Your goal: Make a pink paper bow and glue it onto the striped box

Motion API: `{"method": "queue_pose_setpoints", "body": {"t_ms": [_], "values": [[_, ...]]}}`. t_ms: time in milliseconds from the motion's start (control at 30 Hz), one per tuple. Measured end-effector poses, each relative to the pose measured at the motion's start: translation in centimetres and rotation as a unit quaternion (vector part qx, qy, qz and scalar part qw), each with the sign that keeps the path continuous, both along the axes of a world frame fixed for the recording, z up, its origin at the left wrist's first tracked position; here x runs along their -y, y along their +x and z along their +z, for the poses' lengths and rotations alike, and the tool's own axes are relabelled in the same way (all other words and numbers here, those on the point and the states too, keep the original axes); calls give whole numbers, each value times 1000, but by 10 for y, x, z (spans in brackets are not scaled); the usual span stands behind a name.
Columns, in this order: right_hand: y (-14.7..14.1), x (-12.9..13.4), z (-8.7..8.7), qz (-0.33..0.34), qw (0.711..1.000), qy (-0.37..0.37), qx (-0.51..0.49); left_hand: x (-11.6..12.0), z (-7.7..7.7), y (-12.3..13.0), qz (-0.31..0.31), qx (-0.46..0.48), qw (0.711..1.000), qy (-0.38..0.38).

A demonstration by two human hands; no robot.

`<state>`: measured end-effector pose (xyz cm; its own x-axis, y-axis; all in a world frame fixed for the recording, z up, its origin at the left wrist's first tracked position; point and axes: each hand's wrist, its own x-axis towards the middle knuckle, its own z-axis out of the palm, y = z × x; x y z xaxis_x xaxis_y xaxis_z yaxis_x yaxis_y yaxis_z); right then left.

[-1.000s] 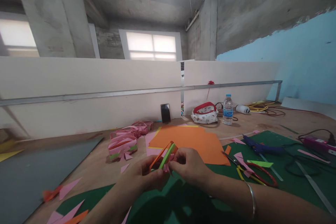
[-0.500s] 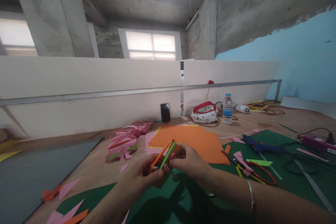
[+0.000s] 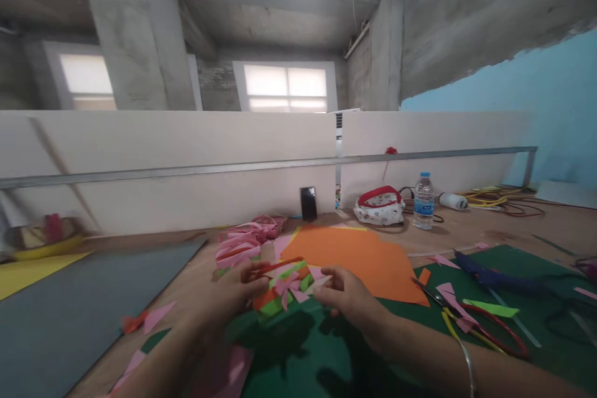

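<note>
Orange, green and pink folded paper piece (image 3: 282, 286) looks nearly assembled, left hand (image 3: 240, 289) grasping it, right hand (image 3: 347, 292) released just beside.

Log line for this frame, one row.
left hand: holds folded paper piece | right hand: open beside it | under: green mat

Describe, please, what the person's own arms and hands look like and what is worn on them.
Both forearms are bare, with no sleeves in view and no gloves. The right arm carries a thin silver-coloured bangle near the wrist. The left hand and the right hand are bare; the picture is too blurred to tell whether any rings or a watch are worn.
</note>
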<state>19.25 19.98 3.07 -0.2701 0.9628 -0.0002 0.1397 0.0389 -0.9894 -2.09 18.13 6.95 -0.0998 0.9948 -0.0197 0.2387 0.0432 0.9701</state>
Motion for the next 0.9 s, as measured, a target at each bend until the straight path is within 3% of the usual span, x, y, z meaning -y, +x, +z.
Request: {"method": "queue_pose_setpoints", "body": {"t_ms": [233, 367, 533, 800, 900], "values": [[-4, 1, -20, 68, 994, 36, 76, -16, 5, -86, 123, -60, 990, 38], [-3, 2, -24, 109, 984, 81, 119, -17, -6, -113, 159, -84, 983, 32], [-1, 4, -26, 129, 974, 111, 148, -28, -22, -112, 150, -134, 979, 30], [0, 0, -33, 138, 971, 120, 153, -21, -28, -107, 99, -302, 948, 14], [0, -1, -34, 138, 970, 119, 158, -23, -35, -112, 109, -346, 932, -12]]}}
